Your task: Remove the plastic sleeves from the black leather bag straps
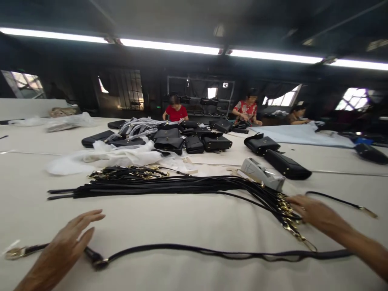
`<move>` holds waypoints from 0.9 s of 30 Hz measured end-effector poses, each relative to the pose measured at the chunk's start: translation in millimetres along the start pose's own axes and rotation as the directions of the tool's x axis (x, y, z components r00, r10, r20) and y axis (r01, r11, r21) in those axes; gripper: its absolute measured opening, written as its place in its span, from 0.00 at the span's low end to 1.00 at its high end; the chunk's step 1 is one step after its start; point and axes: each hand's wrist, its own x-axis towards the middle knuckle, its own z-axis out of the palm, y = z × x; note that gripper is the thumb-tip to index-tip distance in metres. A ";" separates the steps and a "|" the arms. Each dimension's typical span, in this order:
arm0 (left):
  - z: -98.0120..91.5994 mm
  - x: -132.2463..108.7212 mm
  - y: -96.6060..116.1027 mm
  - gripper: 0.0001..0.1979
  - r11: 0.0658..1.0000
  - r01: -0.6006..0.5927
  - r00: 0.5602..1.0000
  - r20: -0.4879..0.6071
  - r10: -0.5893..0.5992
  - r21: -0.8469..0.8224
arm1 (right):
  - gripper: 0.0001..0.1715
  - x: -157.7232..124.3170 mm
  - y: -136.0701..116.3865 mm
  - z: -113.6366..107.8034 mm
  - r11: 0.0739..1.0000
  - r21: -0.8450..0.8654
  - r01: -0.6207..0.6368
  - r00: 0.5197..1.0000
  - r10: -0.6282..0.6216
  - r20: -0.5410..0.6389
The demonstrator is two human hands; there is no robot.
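Observation:
My left hand [68, 242] hovers low over the near left of the table, its fingers stretched and apart with nothing in them. Under and beside it runs a long black strap [169, 246], with a gold clip [15, 253] at its left end. My right hand [318, 214] reaches into the right end of a bundle of black straps [157, 186], where gold-coloured clasps [286, 210] are clustered. Its fingers are drawn together on a strap end there; the exact grip is partly hidden and blurred. A short strap [336, 199] with a gold clip extends beyond that hand.
A grey tape dispenser [262, 173] stands behind the bundle. Several black bags [169, 141] and crumpled white wrapping [121, 155] lie farther back. Two more bags [286, 163] rest at the right. Across the table [169, 220], co-workers [176, 111] sit near a light blue sheet [303, 134].

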 end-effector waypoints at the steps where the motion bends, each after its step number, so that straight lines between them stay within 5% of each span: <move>1: 12.2 7.3 11.9 0.13 0.997 -0.047 0.999 0.020 0.048 -0.062 | 0.20 15.6 -27.1 11.0 1.000 -0.024 -0.007 0.999 0.007 0.033; 4: 43.2 25.8 72.8 0.13 0.966 -0.147 0.989 -0.003 0.150 -0.214 | 0.12 45.9 -81.3 45.5 0.990 -0.131 -0.052 0.992 0.067 0.107; 7: 63.4 30.7 141.1 0.11 0.912 -0.212 0.972 0.021 0.234 -0.350 | 0.11 46.6 -97.5 59.3 0.977 -0.201 -0.067 0.990 0.090 0.106; 13: 88.9 36.8 227.5 0.11 0.831 -0.216 0.951 0.080 0.297 -0.512 | 0.10 24.1 -118.7 37.3 0.980 -0.195 -0.033 0.997 0.045 0.058; 18: 90.7 64.5 280.9 0.25 0.847 -0.423 0.903 -0.068 0.425 -0.320 | 0.13 15.2 -187.3 13.9 0.963 -0.026 0.267 0.964 -0.267 0.007; 22: 89.2 77.1 285.5 0.10 0.837 -0.450 0.832 0.194 0.519 -0.310 | 0.16 11.5 -212.9 -2.8 0.874 0.089 0.478 0.878 -0.476 -0.046; 24: 82.3 76.7 260.7 0.09 0.881 -0.376 0.815 0.350 0.462 -0.288 | 0.20 7.9 -196.2 -12.1 0.857 0.129 0.498 0.867 -0.489 -0.095; 27: 53.5 71.1 200.1 0.10 0.936 -0.302 0.846 0.400 0.351 -0.183 | 0.29 -2.3 -147.3 -25.4 0.862 0.202 0.465 0.883 -0.434 -0.182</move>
